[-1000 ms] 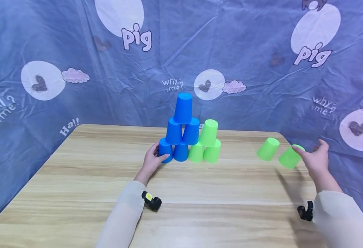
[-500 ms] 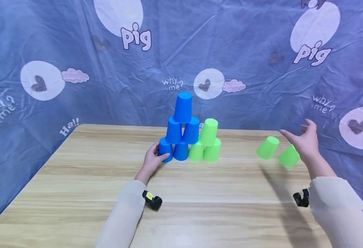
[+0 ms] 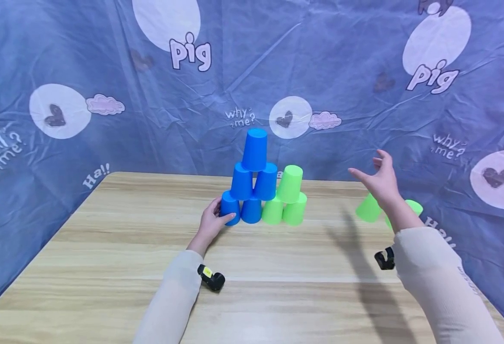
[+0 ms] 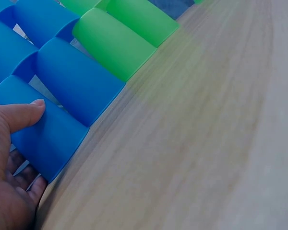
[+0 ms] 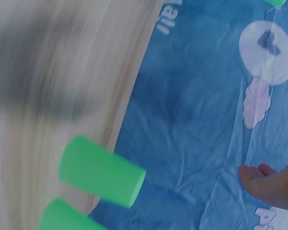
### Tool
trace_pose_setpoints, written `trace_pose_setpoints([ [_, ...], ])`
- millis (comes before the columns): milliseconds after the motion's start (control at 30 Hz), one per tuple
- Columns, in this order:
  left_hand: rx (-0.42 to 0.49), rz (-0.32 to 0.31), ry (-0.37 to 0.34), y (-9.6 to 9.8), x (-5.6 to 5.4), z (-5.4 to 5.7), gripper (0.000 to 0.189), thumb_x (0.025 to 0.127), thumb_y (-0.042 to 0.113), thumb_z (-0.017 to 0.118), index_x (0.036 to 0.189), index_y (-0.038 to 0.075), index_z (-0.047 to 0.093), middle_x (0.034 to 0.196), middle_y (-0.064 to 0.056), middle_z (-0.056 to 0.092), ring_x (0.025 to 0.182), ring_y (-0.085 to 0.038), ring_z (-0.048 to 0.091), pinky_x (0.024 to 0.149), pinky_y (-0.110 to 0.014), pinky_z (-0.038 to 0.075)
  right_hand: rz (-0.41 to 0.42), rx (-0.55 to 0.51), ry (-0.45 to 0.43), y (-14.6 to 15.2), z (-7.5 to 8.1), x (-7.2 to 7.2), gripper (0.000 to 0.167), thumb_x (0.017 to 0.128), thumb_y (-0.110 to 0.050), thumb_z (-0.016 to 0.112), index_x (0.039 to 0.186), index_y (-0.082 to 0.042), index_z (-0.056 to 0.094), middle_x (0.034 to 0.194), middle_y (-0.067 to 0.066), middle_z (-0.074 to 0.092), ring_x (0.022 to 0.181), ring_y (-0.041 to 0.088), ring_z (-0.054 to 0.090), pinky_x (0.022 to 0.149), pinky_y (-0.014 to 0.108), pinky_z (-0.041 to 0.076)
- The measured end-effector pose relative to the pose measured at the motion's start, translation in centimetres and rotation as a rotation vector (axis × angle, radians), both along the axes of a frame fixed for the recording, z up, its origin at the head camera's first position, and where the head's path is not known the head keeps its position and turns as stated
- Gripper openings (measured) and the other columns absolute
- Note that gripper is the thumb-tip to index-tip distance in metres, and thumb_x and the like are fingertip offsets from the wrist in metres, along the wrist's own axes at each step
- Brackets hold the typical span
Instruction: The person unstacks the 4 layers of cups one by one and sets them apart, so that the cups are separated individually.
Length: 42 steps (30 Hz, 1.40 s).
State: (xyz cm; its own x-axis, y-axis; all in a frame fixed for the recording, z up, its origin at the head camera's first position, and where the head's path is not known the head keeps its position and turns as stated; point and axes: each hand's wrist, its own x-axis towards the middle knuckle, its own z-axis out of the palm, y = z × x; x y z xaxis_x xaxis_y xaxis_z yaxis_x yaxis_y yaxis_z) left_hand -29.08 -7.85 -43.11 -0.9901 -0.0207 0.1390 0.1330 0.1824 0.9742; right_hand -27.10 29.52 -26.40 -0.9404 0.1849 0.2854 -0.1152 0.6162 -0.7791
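Observation:
At the lower left of a cup pyramid, my left hand (image 3: 212, 222) holds a blue cup (image 4: 50, 132), thumb on its front and fingers round its outer side. A second blue cup (image 3: 251, 210) stands beside it. Two more blue cups (image 3: 241, 182) make the middle row, and another blue cup (image 3: 256, 149) tops the stack. All are upside down. On the right, a green cup (image 3: 291, 184) rests on two green cups (image 3: 294, 209) and touches the blue ones. My right hand (image 3: 380, 180) hangs in the air with nothing in it, thumb and fingers spread.
Partly hidden behind the right forearm, two upside-down green cups (image 3: 367, 209) stand apart on the wooden table (image 3: 252, 296) near its right edge. A blue printed cloth (image 3: 346, 71) hangs behind the table's far edge.
My right hand has risen from the far right green cup and moved left, passing above the two loose green cups. The left hand and the stack have stayed still.

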Motion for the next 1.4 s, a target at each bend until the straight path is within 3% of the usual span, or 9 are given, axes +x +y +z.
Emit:
trace_pose_setpoints([
  [700,-0.003,-0.007,-0.005,-0.1,0.2,0.2,0.063,0.077,0.016,0.066,0.131,0.007,0.034,0.131,-0.015,0.036,0.118,-0.029,0.033,0.096,-0.043,0.027,0.175,-0.071,0.062,-8.1,0.3,-2.4,0.085,0.072,-0.028,0.069,0.135,-0.006,0.016,0.132,0.019,0.028,0.12,0.032,0.026,0.094,0.044,0.027],
  [1100,-0.001,-0.004,-0.003,0.1,0.4,0.3,0.062,0.078,0.014,0.065,0.131,0.007,0.034,0.13,-0.013,0.037,0.119,-0.028,0.033,0.096,-0.042,0.027,0.301,-0.118,0.045,-12.0,0.4,-2.6,0.081,0.073,-0.03,0.068,0.135,-0.01,0.02,0.133,0.012,0.028,0.121,0.026,0.028,0.095,0.04,0.028],
  [1400,-0.005,-0.011,0.005,0.0,0.1,0.1,0.063,0.076,0.016,0.067,0.13,0.006,0.036,0.129,-0.014,0.038,0.117,-0.029,0.034,0.095,-0.043,0.028,0.343,-0.113,0.031,-14.4,0.3,-2.9,0.08,0.074,-0.032,0.067,0.135,-0.013,0.02,0.133,0.011,0.029,0.12,0.026,0.028,0.095,0.041,0.029],
])
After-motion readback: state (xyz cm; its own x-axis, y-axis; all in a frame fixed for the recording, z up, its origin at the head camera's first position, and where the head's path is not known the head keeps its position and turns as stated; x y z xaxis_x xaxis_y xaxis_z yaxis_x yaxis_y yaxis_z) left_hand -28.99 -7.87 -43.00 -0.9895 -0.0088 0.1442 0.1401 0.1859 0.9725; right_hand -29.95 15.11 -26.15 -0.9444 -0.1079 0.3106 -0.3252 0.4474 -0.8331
